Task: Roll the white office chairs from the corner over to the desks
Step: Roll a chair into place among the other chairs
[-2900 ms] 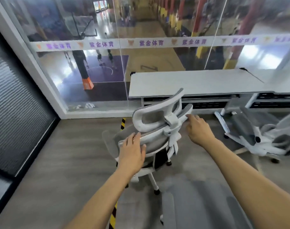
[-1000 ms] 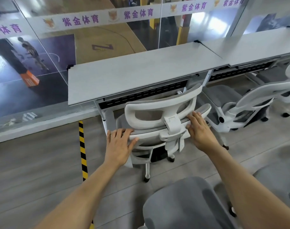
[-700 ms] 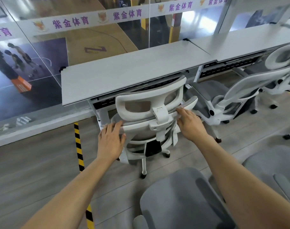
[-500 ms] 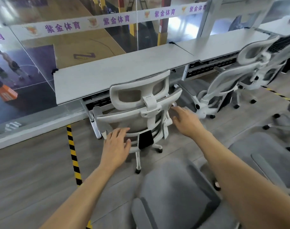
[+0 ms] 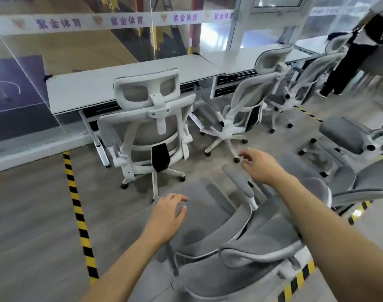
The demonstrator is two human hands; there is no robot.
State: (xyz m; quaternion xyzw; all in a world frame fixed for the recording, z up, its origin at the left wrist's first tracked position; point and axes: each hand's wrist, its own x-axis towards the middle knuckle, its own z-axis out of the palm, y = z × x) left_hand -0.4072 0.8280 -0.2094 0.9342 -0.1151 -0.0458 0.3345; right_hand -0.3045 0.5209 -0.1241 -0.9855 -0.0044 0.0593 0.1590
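Grey wood-look floor (image 5: 22, 214) runs up to a glass wall (image 5: 88, 51) and is crossed by a strip of yellow-and-black hazard tape (image 5: 77, 205).

The left hand (image 5: 166, 216) is empty, its fingers loosely spread and a little bent. It hangs over the grey fabric seat of the nearest chair (image 5: 208, 214); whether it touches the fabric cannot be told. The right hand (image 5: 260, 164) is empty too, fingers loosely curled, just above that chair's padded grey armrest (image 5: 236, 182).

Beyond both hands and apart from them, a white office chair (image 5: 142, 131) stands with its back to the camera, drawn up to the front edge of a flat white desk (image 5: 99, 86). It has a white plastic frame, a grey mesh back, a cut-out headrest and a star base on castors.

Left of this chair, open floor lies between it and the tape. Right of it, a second white office chair (image 5: 245, 99) sits turned sideways at the next desk (image 5: 238, 56), with a narrow strip of floor between the two bases. Farther right are a third chair (image 5: 310, 73) and a person in black (image 5: 349, 62). Nearer the camera and to its right, more grey-seated chairs (image 5: 343, 136) crowd the floor, leaving little room.
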